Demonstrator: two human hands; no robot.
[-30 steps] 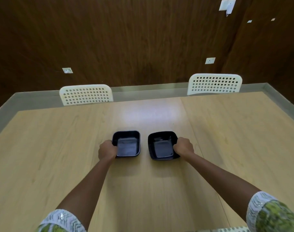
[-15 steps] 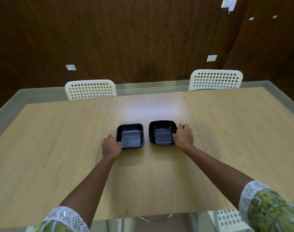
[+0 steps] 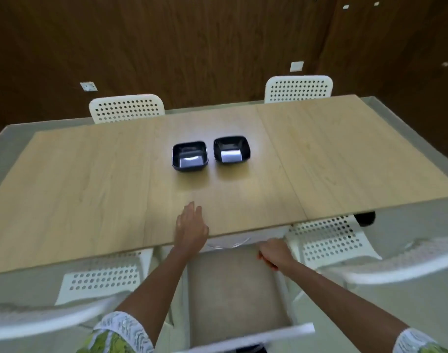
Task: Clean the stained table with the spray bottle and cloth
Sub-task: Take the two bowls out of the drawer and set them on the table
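The light wooden table [image 3: 90,187] fills the middle of the view; no stain shows on it at this distance. Neither a spray bottle nor a cloth is in view. Two empty black square bowls stand side by side near the table's centre, the left bowl [image 3: 189,156] and the right bowl [image 3: 231,150]. My left hand [image 3: 191,225] hovers flat over the table's near edge, fingers straight, holding nothing. My right hand [image 3: 273,253] is below the near edge with loosely curled fingers and nothing visible in it. Both hands are well short of the bowls.
Two white perforated chairs stand at the far side, one left [image 3: 127,108] and one right [image 3: 298,89]. Two more are tucked under the near edge [image 3: 100,273] [image 3: 329,240]. A beige seat [image 3: 238,289] lies directly below me. A dark wood wall is behind.
Both hands let go of the bowls and drew back to the near edge. The view pulled back and up, so the near chairs and seat now show. The bowls stay in place.
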